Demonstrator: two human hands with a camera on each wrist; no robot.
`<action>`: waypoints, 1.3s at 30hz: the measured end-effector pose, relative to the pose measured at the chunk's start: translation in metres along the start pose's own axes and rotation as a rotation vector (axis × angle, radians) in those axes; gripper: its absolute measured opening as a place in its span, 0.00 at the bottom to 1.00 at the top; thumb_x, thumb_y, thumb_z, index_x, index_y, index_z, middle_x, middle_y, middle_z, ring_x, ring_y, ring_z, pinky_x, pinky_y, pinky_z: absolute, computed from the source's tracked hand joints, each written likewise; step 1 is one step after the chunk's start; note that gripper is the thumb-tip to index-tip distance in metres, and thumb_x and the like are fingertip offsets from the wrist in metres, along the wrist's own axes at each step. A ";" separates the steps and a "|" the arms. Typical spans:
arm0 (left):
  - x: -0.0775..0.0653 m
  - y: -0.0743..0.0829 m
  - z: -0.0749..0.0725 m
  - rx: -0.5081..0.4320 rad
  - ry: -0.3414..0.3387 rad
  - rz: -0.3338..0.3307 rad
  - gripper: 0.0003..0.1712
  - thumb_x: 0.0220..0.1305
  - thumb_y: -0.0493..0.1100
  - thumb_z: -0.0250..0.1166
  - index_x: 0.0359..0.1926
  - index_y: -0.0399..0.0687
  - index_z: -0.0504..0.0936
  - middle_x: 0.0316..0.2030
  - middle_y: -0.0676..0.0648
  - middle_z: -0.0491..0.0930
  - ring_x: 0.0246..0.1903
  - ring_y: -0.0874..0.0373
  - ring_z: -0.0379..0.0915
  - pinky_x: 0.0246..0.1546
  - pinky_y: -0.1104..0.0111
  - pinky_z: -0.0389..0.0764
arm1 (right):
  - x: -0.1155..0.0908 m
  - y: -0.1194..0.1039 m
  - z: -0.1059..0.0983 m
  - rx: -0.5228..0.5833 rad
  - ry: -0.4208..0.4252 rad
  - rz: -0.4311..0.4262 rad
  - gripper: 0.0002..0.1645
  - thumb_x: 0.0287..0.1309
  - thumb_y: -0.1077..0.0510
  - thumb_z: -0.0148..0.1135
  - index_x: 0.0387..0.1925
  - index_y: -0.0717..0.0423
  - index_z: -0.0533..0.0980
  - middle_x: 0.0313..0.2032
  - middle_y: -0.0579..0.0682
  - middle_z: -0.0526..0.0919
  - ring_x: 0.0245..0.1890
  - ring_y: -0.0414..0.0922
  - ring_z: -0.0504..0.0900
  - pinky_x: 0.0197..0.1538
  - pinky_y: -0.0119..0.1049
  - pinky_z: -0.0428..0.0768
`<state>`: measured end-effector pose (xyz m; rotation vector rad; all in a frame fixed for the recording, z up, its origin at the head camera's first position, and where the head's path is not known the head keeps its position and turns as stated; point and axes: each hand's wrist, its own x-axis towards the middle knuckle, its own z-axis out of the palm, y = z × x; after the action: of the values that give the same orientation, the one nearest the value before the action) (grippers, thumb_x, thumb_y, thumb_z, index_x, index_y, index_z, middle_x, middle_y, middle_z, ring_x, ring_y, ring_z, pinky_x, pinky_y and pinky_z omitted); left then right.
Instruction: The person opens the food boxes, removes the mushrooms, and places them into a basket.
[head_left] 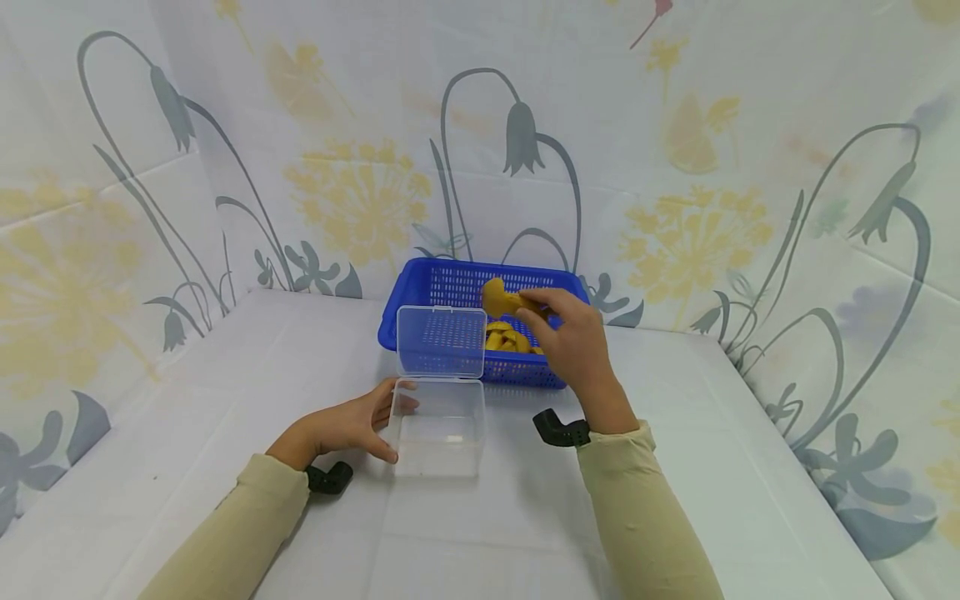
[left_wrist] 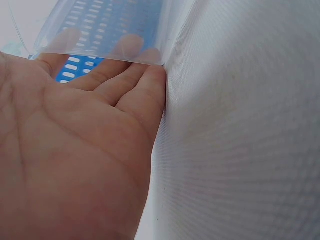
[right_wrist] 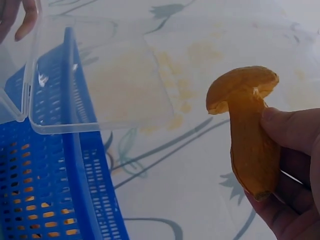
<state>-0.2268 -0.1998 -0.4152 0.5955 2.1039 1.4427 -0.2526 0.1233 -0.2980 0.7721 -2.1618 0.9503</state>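
A yellow-brown mushroom [right_wrist: 253,135] with a rounded cap and thick stem is in my right hand [head_left: 570,333], pinched by the stem between thumb and fingers. It is held up over the blue plastic basket [head_left: 525,375], where more yellow mushroom pieces [head_left: 504,340] lie. A clear plastic box [head_left: 438,450] sits on the table in front of the basket, with its hinged lid [head_left: 441,342] raised against the basket's near side. My left hand [head_left: 352,429] rests at the box's left side, thumb toward the front. Its fairly straight fingers [left_wrist: 112,82] reach behind the clear wall and show through it.
A white cloth [head_left: 525,517] covers the table. Patterned sheets [head_left: 360,192] with flowers hang at the back and both sides. The raised lid overlaps the left part of the basket in the head view. Each wrist wears a black camera mount [head_left: 558,429].
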 end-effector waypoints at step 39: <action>0.000 0.000 0.000 -0.006 -0.008 0.008 0.61 0.46 0.36 0.77 0.72 0.52 0.44 0.73 0.37 0.53 0.76 0.44 0.36 0.74 0.46 0.42 | -0.014 0.039 0.040 -0.079 -0.117 0.272 0.18 0.64 0.52 0.61 0.51 0.56 0.80 0.47 0.56 0.84 0.45 0.51 0.82 0.50 0.47 0.83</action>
<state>-0.2270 -0.2001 -0.4151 0.6072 2.0924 1.4490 -0.2852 0.1169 -0.3454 0.5155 -2.4353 0.9663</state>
